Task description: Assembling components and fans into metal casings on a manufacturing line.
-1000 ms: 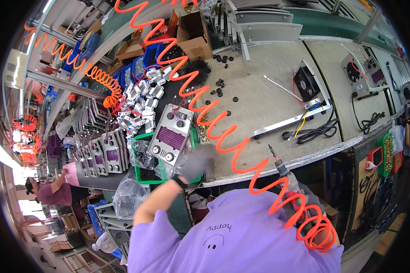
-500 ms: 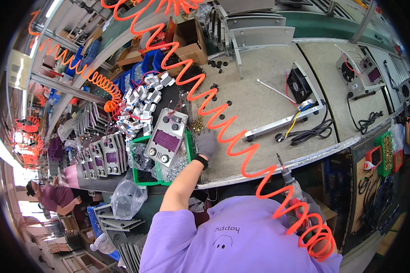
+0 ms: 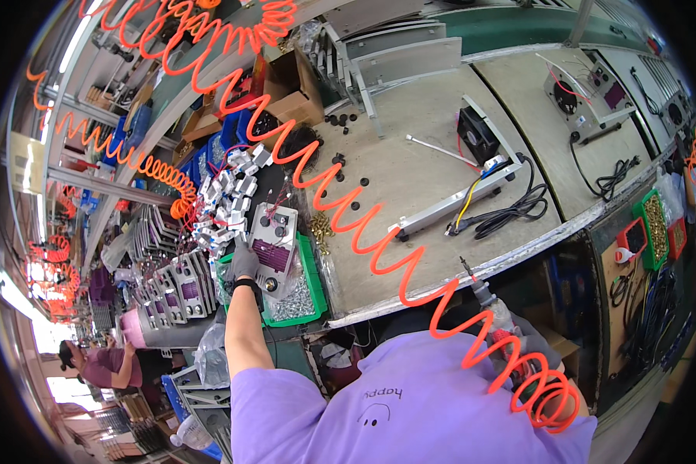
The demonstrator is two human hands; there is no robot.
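My left hand (image 3: 245, 263), in a grey glove, closes on the left edge of a grey metal panel (image 3: 284, 226). This panel has a purple vent grille and round black parts, and it lies across green bins (image 3: 317, 298) of screws. Low on the right, my right hand (image 3: 535, 342), also gloved, is wrapped round a power screwdriver (image 3: 483, 294) with its bit pointing up and away from me. An orange coiled hose (image 3: 410, 282) runs past the screwdriver and across the view. Brass screws (image 3: 321, 229) lie in a small heap right of the panel.
A metal frame (image 3: 448, 203) with a black fan and cable sits on the bench. White-and-grey components (image 3: 223, 203) are piled left of the panel, near a row of similar panels (image 3: 179, 288). Another fan unit (image 3: 588, 100) stands far right. A person (image 3: 108, 367) is at lower left.
My left hand has moved left from beside the brass screws to the panel's left edge and closed there. The view has shifted slightly; my right hand still holds the screwdriver.
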